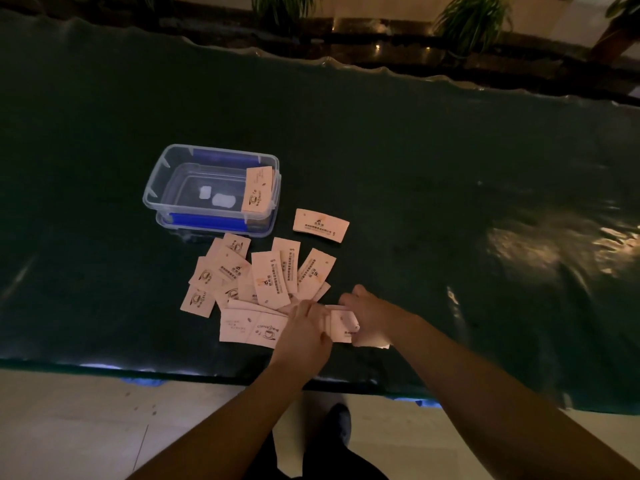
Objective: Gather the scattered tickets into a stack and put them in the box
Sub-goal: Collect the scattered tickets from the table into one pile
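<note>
Several pale pink tickets lie fanned and overlapping on the dark table, just below a clear plastic box. One ticket lies apart to the right of the box. Another ticket leans inside the box against its right wall. My left hand and my right hand meet near the table's front edge, both closed on a small stack of tickets held between them.
The box sits on its blue-trimmed lid. The table wears a dark glossy cover with glare at the right. Its front edge runs just below my hands. Potted plants stand beyond the far edge.
</note>
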